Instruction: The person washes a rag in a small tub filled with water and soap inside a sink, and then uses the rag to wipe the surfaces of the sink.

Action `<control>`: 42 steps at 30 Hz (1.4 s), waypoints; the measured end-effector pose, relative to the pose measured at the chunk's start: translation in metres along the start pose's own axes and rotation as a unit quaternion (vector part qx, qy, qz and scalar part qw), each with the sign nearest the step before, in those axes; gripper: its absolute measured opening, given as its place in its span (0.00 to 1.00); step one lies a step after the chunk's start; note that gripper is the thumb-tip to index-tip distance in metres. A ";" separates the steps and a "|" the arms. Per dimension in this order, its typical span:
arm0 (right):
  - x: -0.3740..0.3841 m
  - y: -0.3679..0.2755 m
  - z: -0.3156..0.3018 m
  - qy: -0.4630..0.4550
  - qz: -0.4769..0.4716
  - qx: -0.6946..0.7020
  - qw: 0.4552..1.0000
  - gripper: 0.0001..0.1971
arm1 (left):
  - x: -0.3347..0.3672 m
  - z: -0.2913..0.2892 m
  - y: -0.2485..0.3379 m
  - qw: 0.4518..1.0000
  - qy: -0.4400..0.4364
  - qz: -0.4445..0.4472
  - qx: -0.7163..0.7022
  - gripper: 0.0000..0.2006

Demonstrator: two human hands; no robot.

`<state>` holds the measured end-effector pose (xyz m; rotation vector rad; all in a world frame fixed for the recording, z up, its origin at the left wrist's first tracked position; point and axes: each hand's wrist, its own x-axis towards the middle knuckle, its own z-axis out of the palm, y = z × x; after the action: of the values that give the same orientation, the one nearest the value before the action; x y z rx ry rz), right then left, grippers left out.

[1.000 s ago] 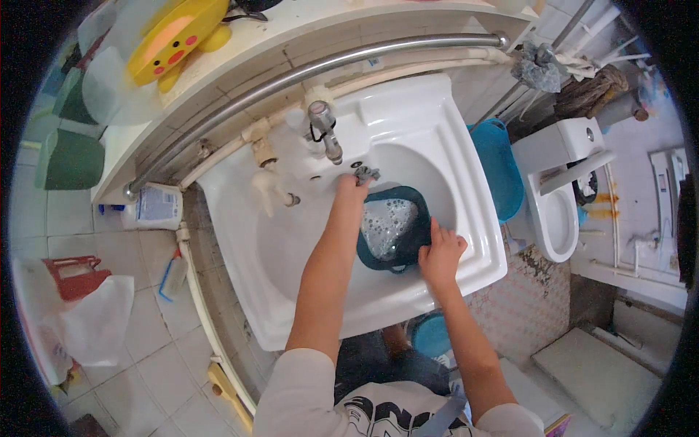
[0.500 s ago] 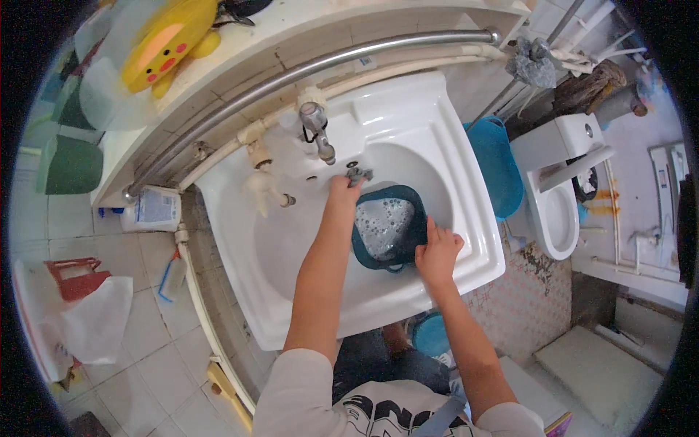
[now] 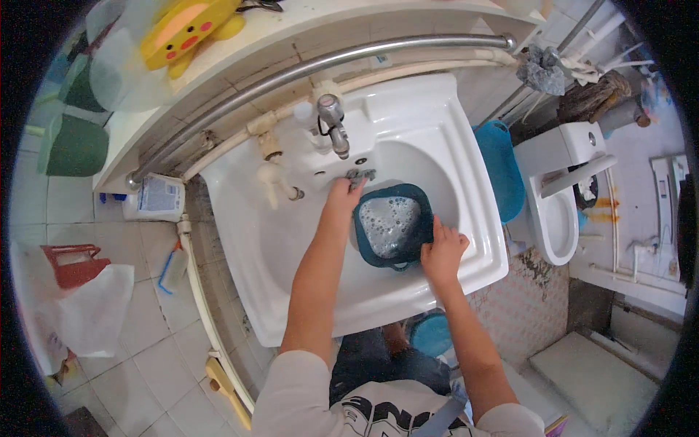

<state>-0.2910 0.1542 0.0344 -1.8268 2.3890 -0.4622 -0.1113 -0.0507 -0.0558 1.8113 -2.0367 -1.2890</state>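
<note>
A: Compared with one second ago in the head view, both hands are sitting slightly lower toward the front rim of the sink (image 3: 466,280); otherwise the posture is holding.

B: Where is the dark teal bowl (image 3: 392,226) lying?

A: It is resting inside the sink, directly in front of the faucet (image 3: 333,124), and it is holding foamy water.

B: State of the left hand (image 3: 344,197)?

A: It is gripping the bowl's rim on the faucet side, fingers curled together; a small grey cloth (image 3: 360,175) is showing at its fingertips, though whether it is pinched there cannot be determined.

B: And the right hand (image 3: 443,251)?

A: Fingers are lying close together, pressing on the bowl's rim on the side away from the faucet.

B: Advice for handling?

A: Judging from this, the bowl is looking slippery with suds. Keeping both hands opposed across the rim and the bowl level should be preventing spillage; tilting should be proceeding slowly, toward the drain side beneath the faucet.
</note>
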 end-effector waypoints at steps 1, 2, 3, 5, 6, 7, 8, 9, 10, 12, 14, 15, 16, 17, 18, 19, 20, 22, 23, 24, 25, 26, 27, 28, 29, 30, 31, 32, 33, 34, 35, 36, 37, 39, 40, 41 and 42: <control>0.001 0.001 0.002 0.001 0.001 -0.004 1.000 0.31 | -0.009 -0.013 -0.015 1.000 0.012 0.020 0.004 0.17; 0.000 0.001 0.002 -0.001 0.003 -0.005 1.000 0.31 | -0.023 -0.029 -0.036 0.996 0.031 0.069 0.047 0.16; 0.001 -0.001 0.001 0.000 0.000 -0.005 1.000 0.31 | -0.038 -0.048 -0.055 0.984 0.052 0.137 0.105 0.15; -0.001 0.006 -0.001 -0.002 0.009 -0.019 1.000 0.31 | -0.060 -0.065 -0.060 0.981 0.126 0.129 0.067 0.15; -0.002 0.006 0.001 0.003 0.005 -0.021 1.000 0.31 | -0.071 -0.069 -0.058 0.979 0.196 0.046 -0.011 0.15; -0.002 0.008 0.003 0.008 0.003 -0.025 1.000 0.31 | -0.076 -0.068 -0.057 0.960 0.261 -0.036 -0.089 0.16; -0.003 0.009 0.005 0.014 0.003 -0.030 0.999 0.31 | -0.075 -0.064 -0.058 0.959 0.281 0.016 -0.030 0.15; -0.003 0.008 0.005 0.008 0.002 -0.023 1.000 0.32 | -0.076 -0.060 -0.062 0.951 0.302 0.064 0.030 0.14; -0.002 0.004 0.006 0.007 -0.004 -0.022 1.000 0.32 | -0.075 -0.055 -0.070 0.936 0.324 0.109 0.089 0.12; -0.001 0.001 0.006 0.006 -0.009 -0.025 1.000 0.32 | -0.064 -0.032 -0.082 0.941 0.283 0.083 0.168 0.16; -0.001 -0.003 0.005 -0.004 -0.004 -0.020 1.000 0.32 | -0.072 -0.015 -0.096 0.935 0.277 0.189 0.114 0.10; -0.001 0.000 0.007 0.001 -0.006 -0.021 1.000 0.31 | -0.078 -0.006 -0.100 0.933 0.225 0.220 0.174 0.13; -0.003 0.001 0.008 0.007 -0.004 -0.021 1.000 0.31 | -0.087 -0.005 -0.093 0.923 0.170 0.251 0.235 0.16; -0.004 0.002 0.009 0.000 0.003 -0.031 1.000 0.32 | -0.090 0.002 -0.081 0.976 0.147 0.137 0.087 0.16; -0.003 0.003 0.007 -0.003 0.008 -0.040 0.999 0.32 | -0.095 0.003 -0.075 0.978 0.107 0.129 0.121 0.14; -0.003 0.005 0.007 -0.006 0.013 -0.050 0.999 0.33 | -0.103 0.004 -0.071 0.978 0.066 0.120 0.154 0.11; -0.005 0.006 0.007 -0.001 0.014 -0.048 0.999 0.33 | -0.113 0.003 -0.069 0.976 0.026 0.111 0.187 0.09; -0.005 0.003 0.008 0.015 0.008 -0.033 0.999 0.33 | -0.137 0.009 -0.105 0.874 -0.039 0.279 0.395 0.09; -0.004 0.004 0.007 0.010 0.011 -0.032 0.999 0.33 | -0.140 0.012 -0.112 0.858 -0.044 0.295 0.419 0.09; -0.005 0.004 0.007 0.004 0.015 -0.032 0.999 0.32 | -0.145 0.013 -0.116 0.842 -0.048 0.309 0.440 0.09; -0.006 0.004 0.007 -0.003 0.018 -0.032 0.999 0.32 | -0.145 0.019 -0.117 0.882 -0.020 0.261 0.392 0.09; -0.006 0.003 0.008 0.005 0.016 -0.029 0.999 0.32 | -0.144 0.023 -0.118 0.916 0.007 0.210 0.341 0.10; -0.001 -0.008 0.011 0.014 -0.002 -0.015 1.000 0.32 | -0.126 0.021 -0.137 0.880 0.021 0.207 0.426 0.11; 0.004 -0.021 0.014 0.021 -0.023 -0.001 1.000 0.32 | -0.104 0.013 -0.156 0.838 0.033 0.197 0.508 0.12; -0.009 0.018 0.012 0.016 0.016 -0.044 0.999 0.32 | -0.090 0.015 -0.077 0.887 0.012 0.211 0.410 0.13; -0.009 0.014 0.011 0.012 0.015 -0.041 0.999 0.32 | -0.086 0.011 -0.072 0.938 0.027 0.148 0.314 0.12; -0.009 0.010 0.011 0.009 0.014 -0.039 0.999 0.32 | -0.080 0.006 -0.066 0.972 0.057 0.090 0.207 0.11; -0.006 0.006 0.011 0.017 0.010 -0.030 0.999 0.32 | -0.084 0.000 -0.065 0.950 0.078 0.151 0.262 0.11; -0.002 0.003 0.011 0.021 0.005 -0.019 1.000 0.32 | -0.091 0.004 -0.069 0.952 0.040 0.146 0.264 0.11; -0.001 0.001 0.010 0.026 0.001 -0.008 1.000 0.32 | -0.099 0.008 -0.073 0.953 0.002 0.141 0.267 0.11; -0.003 0.001 0.009 0.020 0.000 -0.016 1.000 0.32 | -0.109 0.012 -0.078 0.953 -0.035 0.135 0.268 0.11; -0.003 0.003 0.008 0.019 0.004 -0.025 1.000 0.32 | -0.122 0.017 -0.076 0.968 -0.035 0.128 0.213 0.10; -0.006 0.001 0.009 0.014 0.006 -0.029 0.999 0.32 | -0.135 0.017 -0.084 0.942 -0.078 0.187 0.269 0.10; -0.006 0.002 0.011 0.012 0.012 -0.033 0.999 0.32 | -0.143 0.009 -0.088 0.909 -0.130 0.232 0.320 0.09; -0.007 0.006 0.010 0.009 0.016 -0.040 0.999 0.32 | -0.145 0.003 -0.081 0.912 -0.140 0.221 0.315 0.09; -0.009 0.009 0.011 0.012 0.021 -0.040 0.999 0.32 | -0.145 -0.001 -0.077 0.915 -0.152 0.210 0.310 0.09; -0.008 0.009 0.011 0.015 0.020 -0.037 0.999 0.32 | -0.138 -0.008 -0.078 0.912 -0.096 0.208 0.341 0.09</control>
<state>-0.2941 0.1619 0.0210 -1.8097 2.4892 -0.4063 -0.0101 0.0711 -0.0429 1.3228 -3.0399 -0.6957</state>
